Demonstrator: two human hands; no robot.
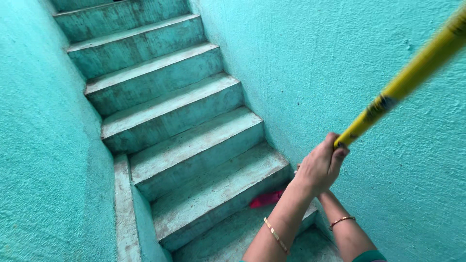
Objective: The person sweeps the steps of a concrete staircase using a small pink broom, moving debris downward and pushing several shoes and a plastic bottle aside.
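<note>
My left hand point(318, 167) is closed around a yellow pole point(407, 80) that slants up to the top right corner. My right hand point(328, 195) sits just beneath and behind the left one and is mostly hidden; it appears to grip the same pole lower down. Both wrists wear thin gold bangles. Below the hands, a red-pink piece point(266, 199) lies on a lower step, in line with the pole; the hands and arm hide where they meet.
A narrow turquoise concrete staircase point(160, 97) rises toward the upper left, its treads worn and dusty. Rough turquoise walls close in on the left point(43, 145) and on the right point(301, 63). A low ledge point(124, 204) runs along the left side.
</note>
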